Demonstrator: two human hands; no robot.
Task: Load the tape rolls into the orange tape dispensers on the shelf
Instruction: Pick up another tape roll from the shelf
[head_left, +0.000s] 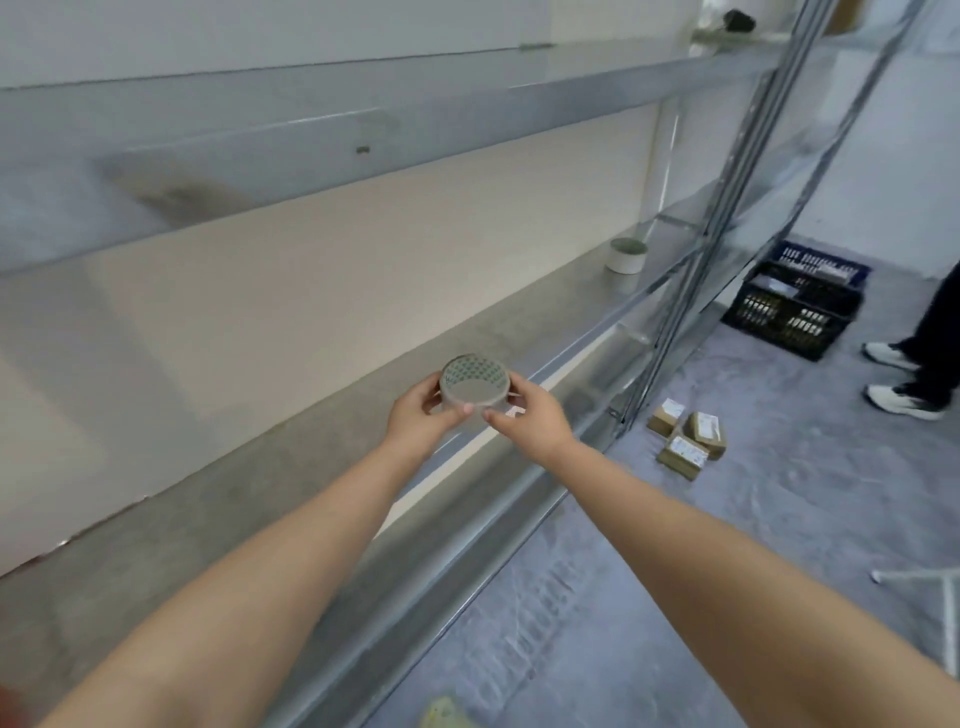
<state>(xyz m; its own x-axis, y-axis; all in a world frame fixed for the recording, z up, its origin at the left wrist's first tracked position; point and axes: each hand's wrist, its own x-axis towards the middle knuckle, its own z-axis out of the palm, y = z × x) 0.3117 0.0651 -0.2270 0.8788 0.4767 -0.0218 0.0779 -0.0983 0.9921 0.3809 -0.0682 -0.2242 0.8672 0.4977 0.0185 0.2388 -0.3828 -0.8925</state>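
Here, both hands meet near the middle of the frame around one tape roll (474, 387). The left hand (423, 418) grips its near-left side, thumb across the lower wall of the roll and fingers curled behind it. The right hand (527, 418) pinches the roll's right side, thumb tip at the lower edge just beside the left thumb. The roll is held in the air, tilted so that its round face looks up toward the camera; a honeycomb pattern shows through that face. It sits above the front edge of the shelf (291, 415), not touching it. Both forearms run bare from the lower corners of the frame up to the hands.

The shelf is a long grey metal board running from lower left to upper right, with a pale wall behind it and another metal level above. Far along it, toward the upper right, stands a white cup (627, 254) alone. No dispenser can be made out on the shelf from here.

On the grey floor right of the hands lie three small boxes (687, 437) close together. Farther back are dark crates (795, 306), stacked. At the right edge a person's two white shoes (901, 379) stand on the floor.
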